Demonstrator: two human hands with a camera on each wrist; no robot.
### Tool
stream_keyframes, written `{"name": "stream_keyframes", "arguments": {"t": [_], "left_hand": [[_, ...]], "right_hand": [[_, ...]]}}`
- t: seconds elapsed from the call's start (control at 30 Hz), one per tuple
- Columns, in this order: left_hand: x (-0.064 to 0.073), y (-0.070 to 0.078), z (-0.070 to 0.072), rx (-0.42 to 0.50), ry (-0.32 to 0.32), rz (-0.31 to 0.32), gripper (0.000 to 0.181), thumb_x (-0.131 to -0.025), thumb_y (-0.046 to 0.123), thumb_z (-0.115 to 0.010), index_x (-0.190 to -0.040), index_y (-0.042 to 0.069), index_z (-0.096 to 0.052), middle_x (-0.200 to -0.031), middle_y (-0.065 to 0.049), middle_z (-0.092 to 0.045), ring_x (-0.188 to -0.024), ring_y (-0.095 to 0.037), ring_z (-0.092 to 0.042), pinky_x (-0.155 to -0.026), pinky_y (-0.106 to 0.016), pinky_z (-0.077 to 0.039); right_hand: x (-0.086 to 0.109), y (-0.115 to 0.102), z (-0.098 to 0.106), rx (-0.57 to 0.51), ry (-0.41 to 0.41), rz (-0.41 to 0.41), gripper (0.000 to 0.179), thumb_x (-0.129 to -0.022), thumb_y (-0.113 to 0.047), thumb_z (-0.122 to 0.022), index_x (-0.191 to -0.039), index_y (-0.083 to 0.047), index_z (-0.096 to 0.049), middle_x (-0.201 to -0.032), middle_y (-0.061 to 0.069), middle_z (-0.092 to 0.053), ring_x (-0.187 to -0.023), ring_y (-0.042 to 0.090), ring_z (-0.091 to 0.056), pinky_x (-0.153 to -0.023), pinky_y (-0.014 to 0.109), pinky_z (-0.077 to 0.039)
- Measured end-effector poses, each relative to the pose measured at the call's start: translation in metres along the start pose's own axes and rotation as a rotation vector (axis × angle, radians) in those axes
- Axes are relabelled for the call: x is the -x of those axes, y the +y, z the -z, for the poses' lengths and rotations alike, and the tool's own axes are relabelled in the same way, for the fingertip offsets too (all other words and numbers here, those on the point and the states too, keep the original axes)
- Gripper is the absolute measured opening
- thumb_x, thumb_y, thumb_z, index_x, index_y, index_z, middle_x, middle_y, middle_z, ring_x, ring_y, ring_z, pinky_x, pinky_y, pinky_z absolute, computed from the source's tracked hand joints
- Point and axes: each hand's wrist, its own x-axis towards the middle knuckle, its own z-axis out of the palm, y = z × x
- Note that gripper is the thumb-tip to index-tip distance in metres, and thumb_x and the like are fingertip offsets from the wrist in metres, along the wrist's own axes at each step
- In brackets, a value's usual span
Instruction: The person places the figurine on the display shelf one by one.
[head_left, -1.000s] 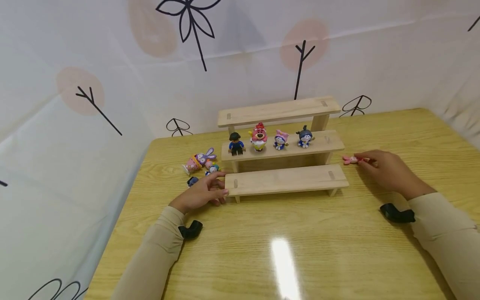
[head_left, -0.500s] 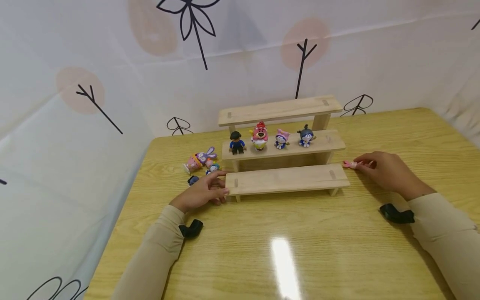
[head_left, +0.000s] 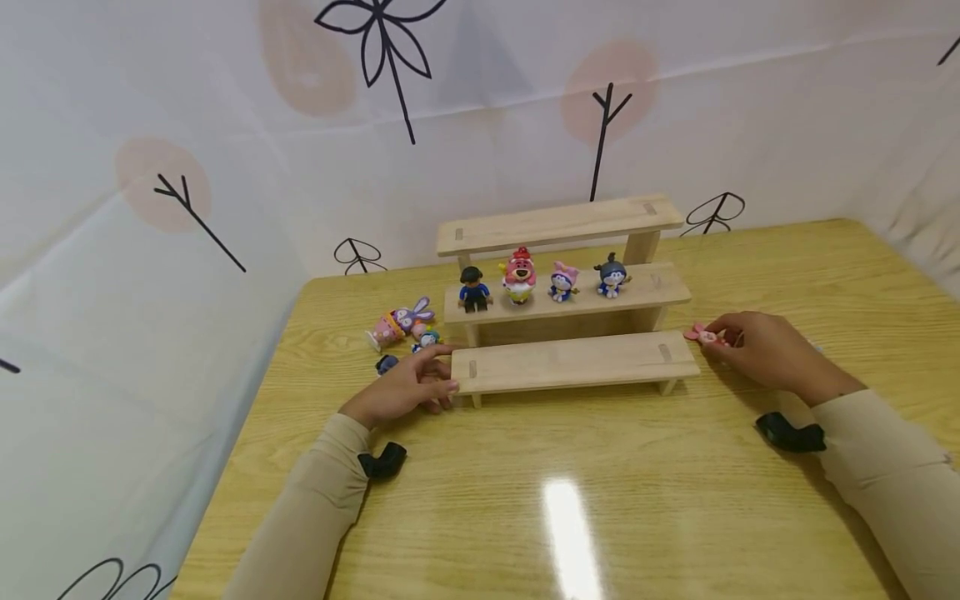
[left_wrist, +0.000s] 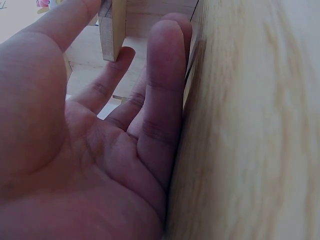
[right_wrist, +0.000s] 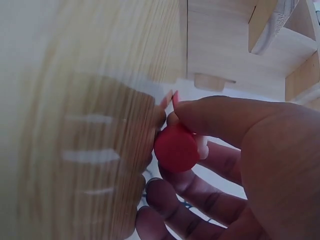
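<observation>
A three-step wooden shelf (head_left: 570, 360) stands toward the back of the table. At the left end of its lowest step, my left hand (head_left: 397, 387) grips the board, thumb at the front corner and a fingertip at the rear. The left wrist view shows the board end (left_wrist: 108, 37) between thumb and finger. Just off the step's right end, my right hand (head_left: 765, 352) pinches a small pink long-eared figurine (head_left: 699, 333) between thumb and fingers. Its round red base (right_wrist: 176, 148) faces the right wrist camera; the fingers cover much of its body.
On the middle step stand a black-capped figure (head_left: 473, 293), a pink bear figurine (head_left: 519, 279), a pink-hooded figurine (head_left: 562, 282) and a dark-hooded one (head_left: 612, 278). A purple rabbit figurine (head_left: 401, 321) and smaller figurines lie left of the shelf.
The right hand has shifted slightly toward the front, and the pink figurine has turned and moved with it. The left hand stays on the shelf end.
</observation>
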Motion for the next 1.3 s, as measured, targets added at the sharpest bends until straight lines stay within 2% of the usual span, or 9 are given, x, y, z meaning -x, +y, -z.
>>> {"name": "stream_keyframes", "arguments": {"t": [0.3, 0.6, 0.67, 0.77, 0.87, 1.03, 1.13, 1.3], "left_hand": [[0.000, 0.000, 0.000, 0.001, 0.008, -0.001, 0.067, -0.099, 0.028, -0.065, -0.156, 0.020, -0.031, -0.126, -0.017, -0.059, -0.093, -0.021, -0.069, -0.079, -0.038, -0.060], [0.000, 0.001, -0.001, -0.006, 0.007, 0.012, 0.067, -0.099, 0.030, -0.065, -0.156, 0.022, -0.031, -0.127, -0.017, -0.057, -0.094, -0.021, -0.070, -0.080, -0.038, -0.060], [0.000, 0.001, -0.001, -0.007, 0.011, 0.012, 0.067, -0.098, 0.031, -0.066, -0.156, 0.022, -0.031, -0.127, -0.016, -0.057, -0.094, -0.021, -0.070, -0.080, -0.038, -0.060], [0.001, 0.001, -0.001, -0.005, 0.010, 0.007, 0.068, -0.099, 0.031, -0.065, -0.156, 0.021, -0.031, -0.127, -0.017, -0.057, -0.094, -0.021, -0.070, -0.080, -0.038, -0.060], [0.001, 0.002, 0.000, 0.002, 0.005, 0.012, 0.068, -0.098, 0.031, -0.066, -0.156, 0.022, -0.031, -0.127, -0.016, -0.056, -0.095, -0.021, -0.069, -0.080, -0.038, -0.060], [0.002, 0.003, 0.000, 0.010, 0.001, 0.005, 0.068, -0.098, 0.030, -0.066, -0.156, 0.020, -0.030, -0.128, -0.017, -0.056, -0.094, -0.021, -0.069, -0.080, -0.038, -0.060], [0.002, 0.003, -0.001, 0.010, 0.001, 0.007, 0.067, -0.099, 0.029, -0.065, -0.156, 0.020, -0.031, -0.128, -0.017, -0.057, -0.094, -0.020, -0.069, -0.080, -0.038, -0.060], [0.002, 0.001, -0.002, 0.007, 0.002, 0.005, 0.066, -0.099, 0.029, -0.065, -0.156, 0.021, -0.031, -0.129, -0.017, -0.056, -0.095, -0.020, -0.069, -0.080, -0.037, -0.060]], "right_hand": [[0.000, 0.000, -0.001, -0.016, 0.018, 0.019, 0.033, -0.101, -0.024, -0.061, -0.116, 0.005, -0.066, -0.095, 0.020, -0.068, -0.082, 0.029, -0.064, -0.067, 0.047, -0.052], [0.001, -0.002, -0.003, -0.046, 0.102, 0.024, 0.031, -0.100, -0.019, -0.062, -0.116, 0.007, -0.062, -0.095, 0.022, -0.068, -0.082, 0.033, -0.067, -0.067, 0.049, -0.054], [0.001, -0.003, -0.003, -0.057, 0.129, 0.014, 0.031, -0.099, -0.017, -0.063, -0.117, 0.008, -0.061, -0.096, 0.023, -0.068, -0.081, 0.032, -0.066, -0.063, 0.044, -0.053], [0.001, -0.005, -0.001, -0.087, 0.199, 0.004, 0.030, -0.098, -0.015, -0.064, -0.118, 0.008, -0.060, -0.093, 0.022, -0.066, -0.078, 0.028, -0.062, -0.058, 0.032, -0.048], [0.002, -0.010, 0.002, -0.114, 0.310, 0.016, 0.031, -0.096, -0.011, -0.067, -0.118, 0.008, -0.059, -0.091, 0.022, -0.064, -0.075, 0.019, -0.057, -0.056, 0.021, -0.041], [0.004, -0.022, 0.008, -0.206, 0.470, 0.019, 0.034, -0.095, -0.007, -0.067, -0.123, 0.009, -0.055, -0.098, 0.022, -0.058, -0.078, -0.006, -0.044, -0.064, 0.002, -0.034], [0.004, -0.030, 0.011, -0.259, 0.539, 0.032, 0.035, -0.096, -0.008, -0.066, -0.124, 0.009, -0.055, -0.103, 0.022, -0.058, -0.082, -0.012, -0.040, -0.070, 0.000, -0.033], [0.000, -0.045, 0.017, -0.280, 0.636, 0.121, 0.033, -0.093, -0.003, -0.069, -0.121, 0.009, -0.057, -0.104, 0.021, -0.062, -0.088, -0.014, -0.043, -0.075, -0.001, -0.034]]}}
